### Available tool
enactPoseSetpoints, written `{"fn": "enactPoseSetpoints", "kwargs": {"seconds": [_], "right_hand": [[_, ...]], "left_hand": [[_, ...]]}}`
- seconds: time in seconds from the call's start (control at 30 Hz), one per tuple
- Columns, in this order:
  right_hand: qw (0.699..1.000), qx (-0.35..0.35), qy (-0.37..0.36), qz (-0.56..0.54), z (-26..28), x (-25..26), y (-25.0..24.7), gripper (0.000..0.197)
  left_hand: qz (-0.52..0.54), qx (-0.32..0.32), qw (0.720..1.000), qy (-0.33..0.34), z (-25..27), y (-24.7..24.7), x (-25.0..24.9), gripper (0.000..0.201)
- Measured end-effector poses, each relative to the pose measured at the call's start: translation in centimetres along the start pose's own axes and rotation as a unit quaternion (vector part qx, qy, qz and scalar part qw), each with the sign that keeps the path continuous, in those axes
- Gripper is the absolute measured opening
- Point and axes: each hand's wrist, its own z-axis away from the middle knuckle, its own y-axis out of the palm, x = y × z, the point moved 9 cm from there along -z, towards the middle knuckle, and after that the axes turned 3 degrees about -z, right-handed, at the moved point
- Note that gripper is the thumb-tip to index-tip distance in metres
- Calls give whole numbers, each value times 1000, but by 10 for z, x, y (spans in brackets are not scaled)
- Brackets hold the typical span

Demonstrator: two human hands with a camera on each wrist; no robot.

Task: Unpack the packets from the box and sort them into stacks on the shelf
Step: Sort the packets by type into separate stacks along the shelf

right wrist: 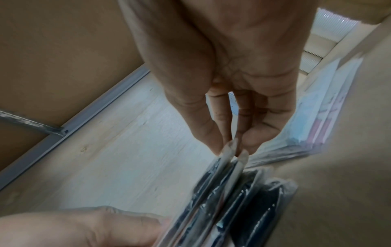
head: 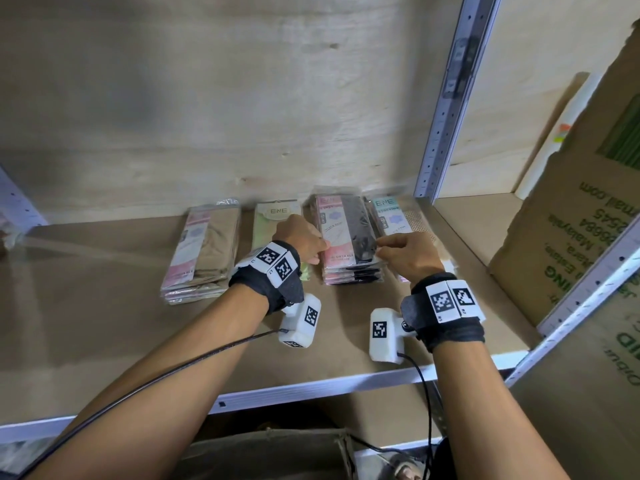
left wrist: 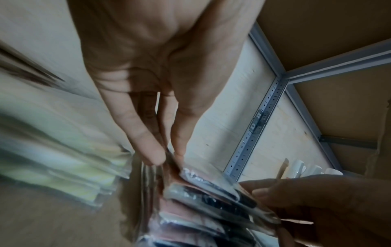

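Note:
Four stacks of clear-wrapped packets lie at the back of the shelf [head: 104,323]: beige [head: 204,251], green [head: 272,223], pink-and-black [head: 349,237] and teal [head: 394,216]. My left hand [head: 320,249] pinches the left edge of the top pink-and-black packet [left wrist: 203,182], thumb and fingers closed on the wrapper. My right hand [head: 381,251] pinches the same packet's right edge [right wrist: 228,160]. The packet sits on top of its stack, held from both sides. In the left wrist view my right hand [left wrist: 317,203] shows at the lower right. In the right wrist view my left hand [right wrist: 84,230] shows at the lower left.
A large printed cardboard box [head: 571,237] stands tilted on the right, past a perforated metal upright [head: 446,109]. Plywood backs the shelf. The metal front rail [head: 311,386] runs below my wrists. A brown, box-like shape [head: 270,455] sits under the shelf.

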Motion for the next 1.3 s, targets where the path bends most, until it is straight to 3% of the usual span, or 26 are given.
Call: {"fn": "enactPoseSetpoints", "kwargs": {"seconds": [0.47, 0.6, 0.77, 0.83, 0.9, 0.97, 1.1, 1.23, 1.3], "right_hand": [[1000, 7, 1, -4, 0, 3, 0, 22], [999, -23, -36, -18, 5, 17, -5, 25], [988, -78, -134, -27, 24, 54, -2, 11], [985, -37, -155, -57, 31, 71, 19, 10], [983, 42, -163, -74, 40, 87, 54, 9], [976, 129, -153, -87, 49, 101, 98, 10], [967, 224, -108, -48, 54, 120, 174, 24], [963, 242, -97, 70, 52, 129, 220, 35], [960, 239, -93, 117, 51, 130, 232, 31]], "left_hand": [[-15, -10, 1000, 3, -5, -3, -1, 33], [-54, -46, 996, 45, -1, -28, -9, 26], [-38, -100, 991, 75, 11, -91, 0, 14], [-53, -147, 985, 72, 15, -130, 12, 5], [-72, -200, 975, 64, 21, -170, 27, 17], [-63, -224, 972, 41, 25, -202, 44, 15], [-55, -192, 979, -30, 23, -228, 87, 1], [-14, -112, 989, -100, 21, -213, 127, 29], [-23, -90, 991, -98, 18, -207, 134, 28]]}}
